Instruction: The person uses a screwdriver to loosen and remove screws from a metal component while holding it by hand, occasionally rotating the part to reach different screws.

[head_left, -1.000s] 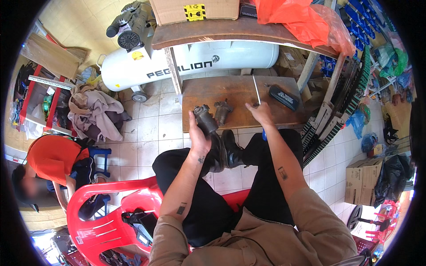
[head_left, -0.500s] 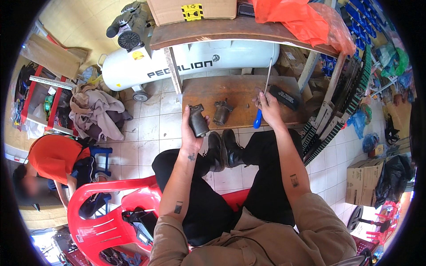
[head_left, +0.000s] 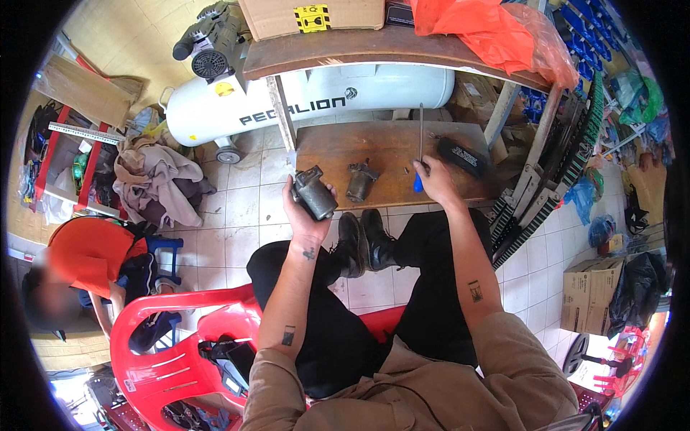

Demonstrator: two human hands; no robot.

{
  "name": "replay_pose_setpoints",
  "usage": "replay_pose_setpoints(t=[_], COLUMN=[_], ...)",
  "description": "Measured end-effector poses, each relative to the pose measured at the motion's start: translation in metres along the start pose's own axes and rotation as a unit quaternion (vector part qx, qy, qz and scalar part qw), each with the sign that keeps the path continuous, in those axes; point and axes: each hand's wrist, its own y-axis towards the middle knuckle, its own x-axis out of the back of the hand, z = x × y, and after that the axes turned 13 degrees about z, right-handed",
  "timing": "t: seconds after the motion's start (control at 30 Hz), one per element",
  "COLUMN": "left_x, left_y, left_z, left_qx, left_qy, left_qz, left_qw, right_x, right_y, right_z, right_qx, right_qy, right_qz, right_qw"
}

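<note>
1. My left hand (head_left: 305, 208) was raised above my knees, fingers wrapped tight around a dark grey metal part (head_left: 314, 192), roughly cylindrical, tilted with its upper end pointing away from me.
2. My right hand (head_left: 435, 183) was closed around the blue handle of a screwdriver (head_left: 420, 154); its long thin shaft stood up and away from my knuckles, out over the counter (head_left: 327, 147).
3. That low wooden counter lay just beyond both hands, its top brown and worn.
4. Between my two hands, a little farther out than either, a second metal part (head_left: 359, 181) sat on the counter, apart from the one I held.
5. Just past my right hand, toward its outer side, a flat black box (head_left: 462, 156) lay on the counter, not touching my fingers.
6. Below my hands my black boots (head_left: 363, 241) rested close together on the white tiled floor (head_left: 244, 208).
7. Beyond the counter a white air tank (head_left: 323, 100) lay on its side under a brown shelf (head_left: 374, 49), which carried a cardboard box (head_left: 316, 16) and an orange plastic bag (head_left: 503, 36).
8. Well off to my left hand's outer side, a heap of cloth (head_left: 154, 179) lay on the floor, and nearer me a person in an orange shirt (head_left: 86, 251) crouched beside a red plastic chair (head_left: 172, 345).
</note>
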Motion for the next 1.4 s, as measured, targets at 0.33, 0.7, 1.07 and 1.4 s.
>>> replay_pose_setpoints(t=[0.33, 0.7, 1.07, 1.4], left_x=[0.007, 0.032, 0.024, 0.022], left_y=[0.008, 0.018, 0.016, 0.020], left_z=[-0.007, -0.030, -0.021, -0.026], left_qx=[-0.044, -0.095, -0.081, -0.120], left_qy=[0.006, 0.020, 0.043, 0.102], left_qz=[0.052, -0.002, 0.001, 0.011], left_qw=[0.998, 0.995, 0.996, 0.988], right_x=[-0.013, -0.036, -0.039, -0.039], right_y=[-0.028, -0.029, -0.031, -0.044], right_z=[0.041, 0.057, 0.062, 0.070], right_qx=[0.082, 0.223, 0.206, 0.053], right_qy=[0.128, 0.025, 0.031, 0.327], right_qz=[0.192, 0.262, 0.274, 0.486], right_qw=[0.970, 0.939, 0.939, 0.809])
